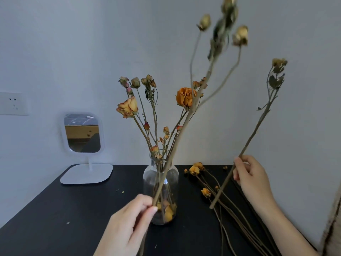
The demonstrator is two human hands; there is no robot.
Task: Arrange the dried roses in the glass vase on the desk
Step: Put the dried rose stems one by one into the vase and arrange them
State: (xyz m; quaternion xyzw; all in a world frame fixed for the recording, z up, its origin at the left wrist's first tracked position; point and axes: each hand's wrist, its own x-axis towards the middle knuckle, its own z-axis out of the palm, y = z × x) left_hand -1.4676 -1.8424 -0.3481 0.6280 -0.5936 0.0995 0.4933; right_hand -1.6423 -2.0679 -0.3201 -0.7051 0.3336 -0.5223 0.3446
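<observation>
Two hands are up over the black counter (55, 209), each holding a dried rose by its stalk. The left hand (129, 222), low and just in front of the glass vase (160, 182), has thumb and fingertips curled to pinch a branched stem (240, 35). This stem slants up and to the right across the face of the vase and ends in several pale buds near the top edge (blurred, so their detail is lost). Whether the stalk touches the glass cannot be told.

The right hand (252, 174), raised at the right of the vase and apart from it, has its fingers wrapped round a single stem (279, 62). It leans to the right, with one faded bud and a few dry leaves at its top and its cut end hanging free above the counter.

The vase stands upright near the back of the counter, close to the wall. It holds a loose spray of dried roses (185, 97), orange and yellow heads among small buds, and fallen petals (168, 213) lie at its bottom. Several loose roses (194, 169) lie flat on the counter to the right of the vase, under the right hand. A white-framed mirror (83, 133) on a flat base stands at the back left, and a wall socket (13, 103) sits at the far left.
</observation>
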